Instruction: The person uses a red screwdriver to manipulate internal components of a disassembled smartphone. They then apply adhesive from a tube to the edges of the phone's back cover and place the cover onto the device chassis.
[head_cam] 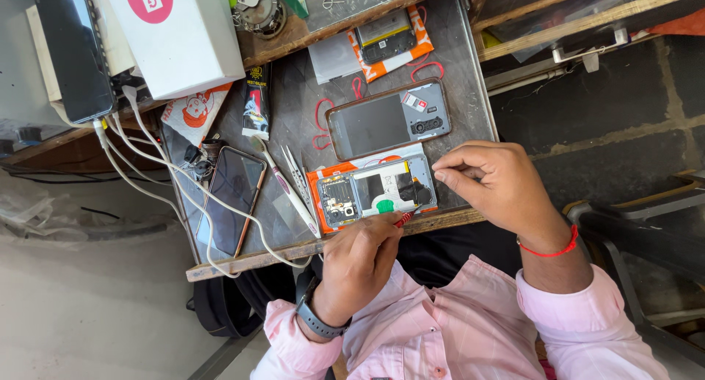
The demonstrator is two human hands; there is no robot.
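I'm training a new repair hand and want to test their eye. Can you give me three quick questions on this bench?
1. True or false: the opened phone has its back cover on.
2. Which hand holds the red-handled tool: (a) left hand, (b) right hand?
3. What lies just left of the opened phone?

Key: 1. false, its insides show. 2. a. 3. the tweezers.
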